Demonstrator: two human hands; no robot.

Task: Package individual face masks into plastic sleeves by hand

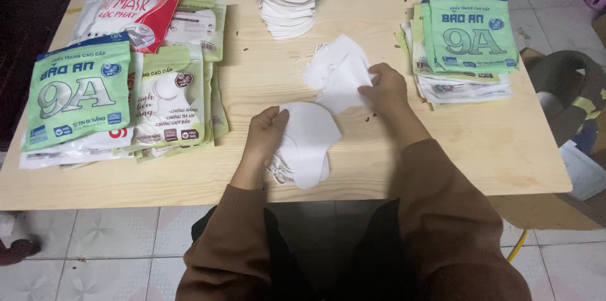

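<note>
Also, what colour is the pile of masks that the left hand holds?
White. The pile of masks in the left hand is plain white, seen best in the head view.

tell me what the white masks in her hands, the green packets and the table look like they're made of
White masks: soft matte fabric, probably non-woven; folded, no shine.
Green packets: thin glossy plastic film, judging by sheen and wrinkled edges.
Table: pale wood, likely plywood or pine board; visible grain and dark knots, matte finish.

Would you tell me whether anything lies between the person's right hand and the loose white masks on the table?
Nothing visible: the right hand already touches the loose white fabric masks on the pale wooden table.
</note>
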